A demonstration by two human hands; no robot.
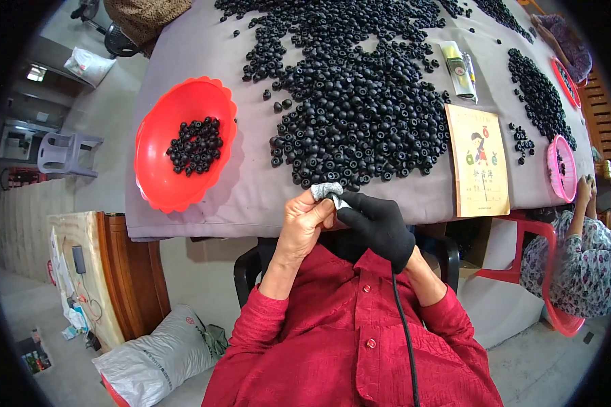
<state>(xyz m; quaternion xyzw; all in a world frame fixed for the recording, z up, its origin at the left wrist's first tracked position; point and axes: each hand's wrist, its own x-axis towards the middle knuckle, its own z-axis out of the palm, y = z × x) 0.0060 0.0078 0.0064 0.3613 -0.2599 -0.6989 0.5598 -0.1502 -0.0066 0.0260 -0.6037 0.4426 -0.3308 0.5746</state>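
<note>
Close to the table's front edge, my left hand (303,222) and my right hand (377,227) meet. The left is bare, its thumb pressed toward its curled fingers. A speckled grey cloth strip (326,190) wraps round a left fingertip. My right hand wears a black glove, and its fingers pinch the strip's pale loose end. What lies between my left fingers is hidden. Just beyond my hands spreads a large heap of small black beads with holes (366,129). To the left, a red scalloped bowl (153,146) holds several more beads (195,145).
A yellow booklet (478,163) and a tall green-and-clear packet (457,70) lie right of the heap. Farther right are another bead pile (540,95), a pink basket (563,169) and another person's hands (586,190). A black cord (405,325) hangs from my right glove.
</note>
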